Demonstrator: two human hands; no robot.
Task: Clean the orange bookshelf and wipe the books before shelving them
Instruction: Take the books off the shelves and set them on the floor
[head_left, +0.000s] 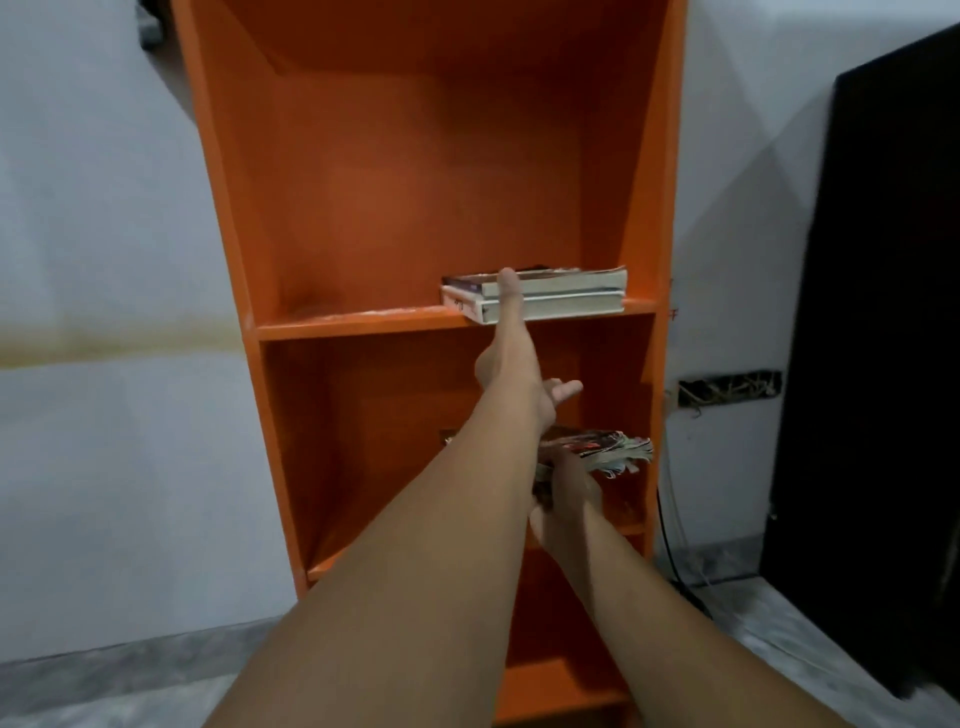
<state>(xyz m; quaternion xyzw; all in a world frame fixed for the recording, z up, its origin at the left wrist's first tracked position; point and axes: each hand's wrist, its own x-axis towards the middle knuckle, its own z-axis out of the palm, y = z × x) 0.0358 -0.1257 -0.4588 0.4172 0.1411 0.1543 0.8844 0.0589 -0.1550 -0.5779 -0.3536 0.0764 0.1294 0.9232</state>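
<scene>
Orange bookshelf (426, 156) is mostly bare, just two books (571, 306) stacked on the upper shelf, left hand (511, 358) touching them with one straight finger. Right hand (569, 488) is clamped round another bundle (618, 449), so I'd say plenty left to shelve

Dim, even indoor light, soft overall focus, motion-blurred forearms, wide-angle bending at the edges, shadowed shelf corners.

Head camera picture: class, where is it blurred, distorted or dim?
Head view: the right hand and its held books are motion-blurred; the stacked books above look sharper; the wide lens makes the orange bookshelf taper downward; its lower compartments sit in shadow.
</scene>
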